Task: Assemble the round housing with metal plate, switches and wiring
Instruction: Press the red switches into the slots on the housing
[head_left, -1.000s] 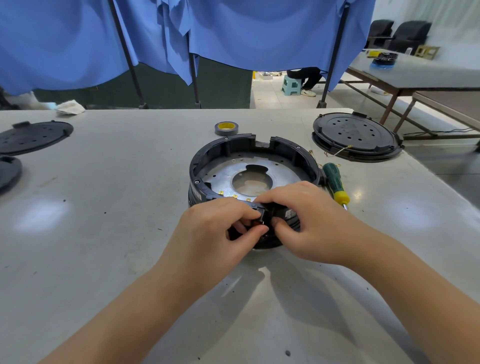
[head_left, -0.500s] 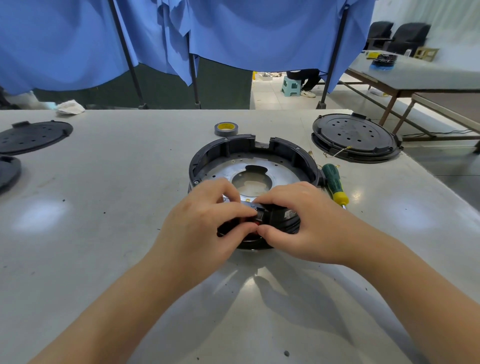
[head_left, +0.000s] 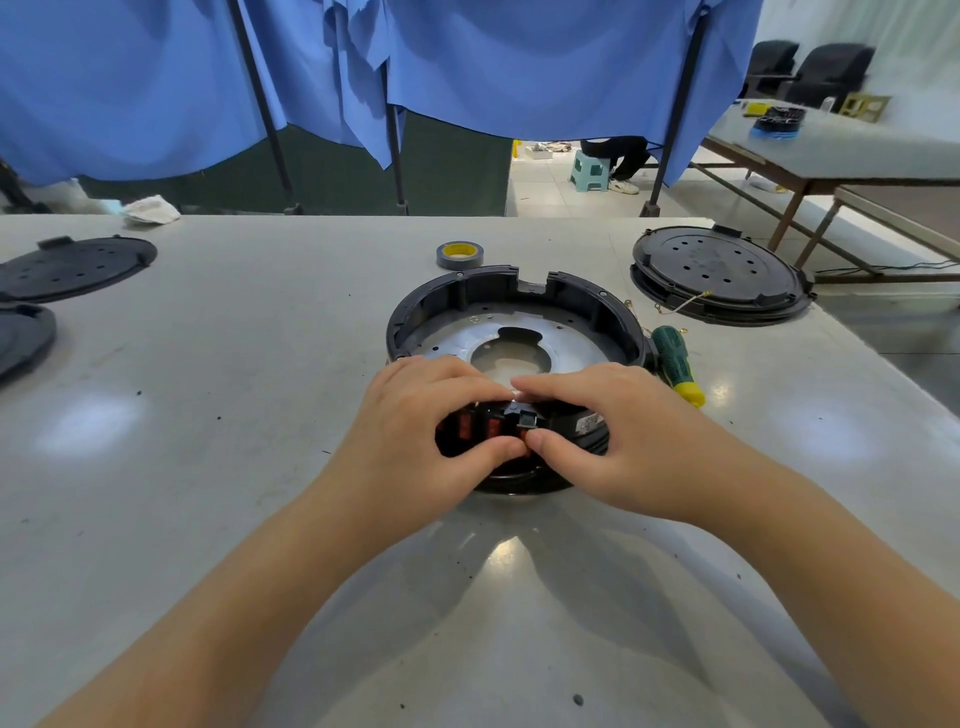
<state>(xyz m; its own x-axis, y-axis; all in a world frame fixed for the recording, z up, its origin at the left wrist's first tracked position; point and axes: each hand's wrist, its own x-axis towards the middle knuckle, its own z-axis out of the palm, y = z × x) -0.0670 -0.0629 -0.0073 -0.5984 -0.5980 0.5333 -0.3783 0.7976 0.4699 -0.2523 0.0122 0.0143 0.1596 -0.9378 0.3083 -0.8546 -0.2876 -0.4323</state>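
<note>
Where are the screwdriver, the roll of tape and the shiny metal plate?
screwdriver (head_left: 673, 362): head view, green handle grip.
roll of tape (head_left: 460, 255): head view, grey outer rim.
metal plate (head_left: 574, 340): head view, bare right side inside the housing.

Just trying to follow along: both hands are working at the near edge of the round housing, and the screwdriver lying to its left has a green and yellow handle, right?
Nearly. In the head view the screwdriver lies right of the round housing, not left. Its handle is green and yellow, and the left hand and right hand are both at the housing's near edge.
</note>
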